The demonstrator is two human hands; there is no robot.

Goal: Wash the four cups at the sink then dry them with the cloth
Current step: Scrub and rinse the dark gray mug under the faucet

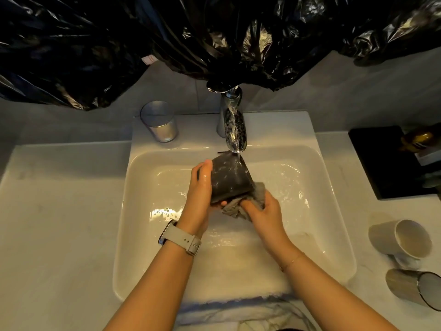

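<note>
A: Start nearest. What lies at the bottom edge?

B: A white towel with a blue stripe, draped over the near rim of the white sink. Both forearms reach over it; the left wrist wears a pale watch.

A: And the hands?

B: The left hand wraps the side of a dark cup, thumb on top, fingers curled underneath. The right hand pinches a bunched grey cloth against the cup's lower end. Whether that end is the mouth, I cannot tell.

A: Where is that cup?

B: Over the middle of the basin, tilted, its upper end just below the chrome tap. Water runs from the spout onto it.

A: The other cups?

B: Two lie on their sides on the counter to the right: a pale ceramic cup, and nearer, a grey tumbler. A frosted glass stands upright on the sink's back left corner.

A: Farther off?

B: A black tray at the right carries bottles, too blurred to name. Black plastic sheeting hangs across the wall behind.
</note>
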